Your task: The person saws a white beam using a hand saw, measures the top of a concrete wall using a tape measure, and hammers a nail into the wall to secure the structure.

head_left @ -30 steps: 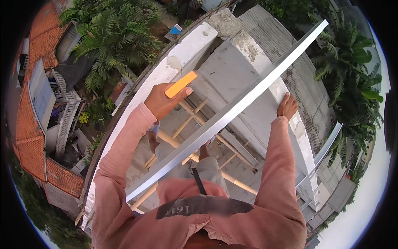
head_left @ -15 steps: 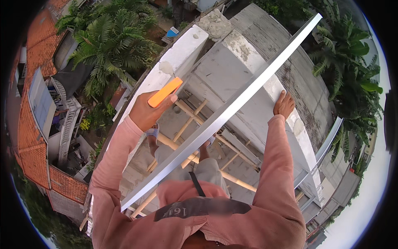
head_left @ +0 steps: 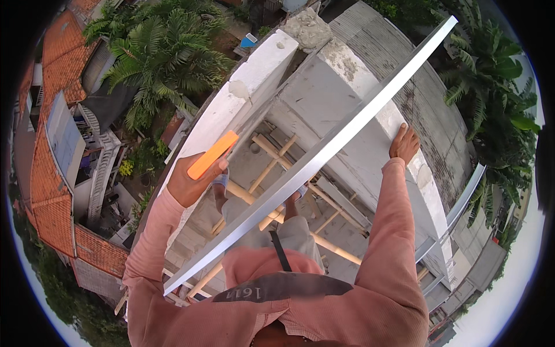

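Note:
My left hand point(head_left: 186, 184) is closed round a flat, bar-shaped orange tool point(head_left: 213, 155), whose exact kind I cannot make out. It is held over the inner side of the left white block wall point(head_left: 234, 95). My right hand point(head_left: 404, 143) lies on the top of the right white block wall point(head_left: 378, 118), fingers stretched out and holding nothing. Between my arms a long silvery metal profile point(head_left: 312, 156) runs slantwise, from beside my left forearm across the gap and over the right wall. Neither hand touches it.
Bamboo scaffold poles point(head_left: 269, 173) cross below me, around my legs. A grey corrugated roof point(head_left: 430, 98) adjoins the right wall, with a metal channel point(head_left: 465, 194) near its edge. Rough mortar point(head_left: 306, 29) tops the far corner. Palms point(head_left: 162, 58) and tiled roofs point(head_left: 55, 173) lie beyond.
My left hand has come back toward my body and slightly left with the orange tool. My right hand keeps its place on the wall; the whole view has shifted a little.

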Demonstrator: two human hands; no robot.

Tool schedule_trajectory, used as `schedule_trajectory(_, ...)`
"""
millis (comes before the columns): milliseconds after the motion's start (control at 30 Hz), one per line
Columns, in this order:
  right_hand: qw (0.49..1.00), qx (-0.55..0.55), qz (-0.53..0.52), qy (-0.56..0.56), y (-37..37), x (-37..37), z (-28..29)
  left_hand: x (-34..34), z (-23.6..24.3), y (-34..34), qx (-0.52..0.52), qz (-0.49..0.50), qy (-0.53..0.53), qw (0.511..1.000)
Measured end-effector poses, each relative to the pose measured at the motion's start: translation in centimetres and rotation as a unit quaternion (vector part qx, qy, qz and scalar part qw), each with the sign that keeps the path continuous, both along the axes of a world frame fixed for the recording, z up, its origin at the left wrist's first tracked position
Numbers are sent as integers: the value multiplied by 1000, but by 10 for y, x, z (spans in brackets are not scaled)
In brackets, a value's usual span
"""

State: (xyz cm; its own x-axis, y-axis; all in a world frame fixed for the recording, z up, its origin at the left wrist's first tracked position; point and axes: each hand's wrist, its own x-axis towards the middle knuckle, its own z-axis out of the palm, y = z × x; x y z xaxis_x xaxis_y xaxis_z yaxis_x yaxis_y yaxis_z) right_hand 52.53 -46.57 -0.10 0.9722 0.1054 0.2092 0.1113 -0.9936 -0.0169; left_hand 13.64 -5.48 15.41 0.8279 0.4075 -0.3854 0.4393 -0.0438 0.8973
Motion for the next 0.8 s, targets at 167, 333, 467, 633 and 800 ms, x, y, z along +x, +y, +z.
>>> schedule_trajectory(167, 999, 13, 27, -28, 9, 15, -6, 139, -74, 8, 40, -11, -54, 998)
schedule_trajectory(333, 999, 9, 40, -9, -11, 8, -4, 105, -46, -14, 6, -7, -42, 999)
schedule_trajectory(467, 999, -4, 23, -37, -15, 12, -2, -19, -12, -8, -55, 20, -10, 998)
schedule_trajectory(633, 999, 2, 0, -38, -12, 10, 1, 68, -57, -1, -5, -15, -55, 998)
schedule_trajectory(800, 999, 9, 33, 26, 0, 3, -9, 143, -63, 18, 38, -37, 48, 997)
